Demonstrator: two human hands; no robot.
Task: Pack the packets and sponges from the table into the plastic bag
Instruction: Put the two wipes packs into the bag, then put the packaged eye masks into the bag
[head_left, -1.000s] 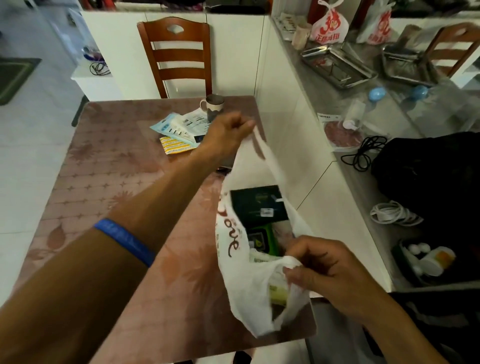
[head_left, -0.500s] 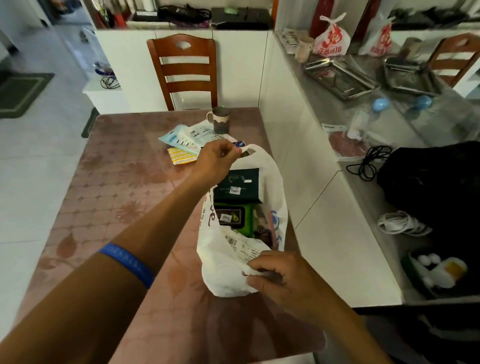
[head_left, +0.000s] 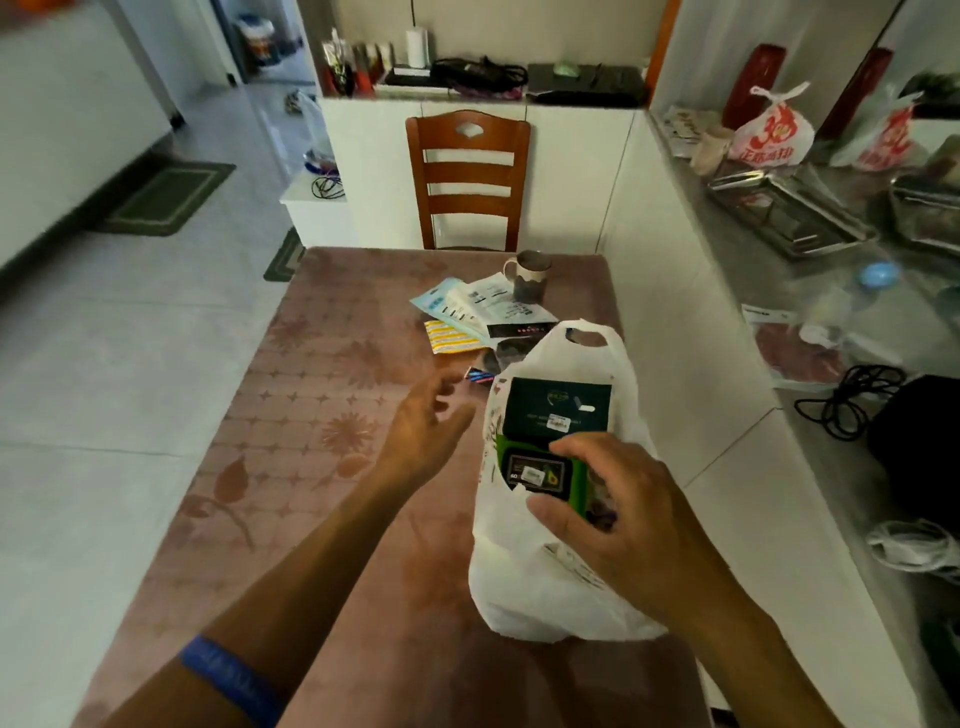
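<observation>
A white plastic bag (head_left: 545, 587) lies on the table's right side with its mouth facing away from me. Inside it show a dark green packet (head_left: 556, 413) and a bright green packet (head_left: 535, 470). My right hand (head_left: 618, 514) rests over the bag's mouth, thumb and fingers around the bright green packet. My left hand (head_left: 423, 421) hovers open just left of the bag, fingers spread, holding nothing. Beyond the bag lie light blue and white packets (head_left: 472, 306), a yellow striped sponge (head_left: 449, 338), a dark packet (head_left: 511, 345) and a small colourful packet (head_left: 479, 375).
A mug (head_left: 530, 275) stands at the far end of the brown patterned table (head_left: 311, 415), with a wooden chair (head_left: 467, 176) behind it. A white cabinet wall (head_left: 670, 332) borders the table on the right; its grey counter (head_left: 810, 322) carries trays, cables and bags.
My left hand has let go of the bag's handle and pulled back, open. The bag has settled on the table. My right hand moved from the bag's near edge onto the bright green packet.
</observation>
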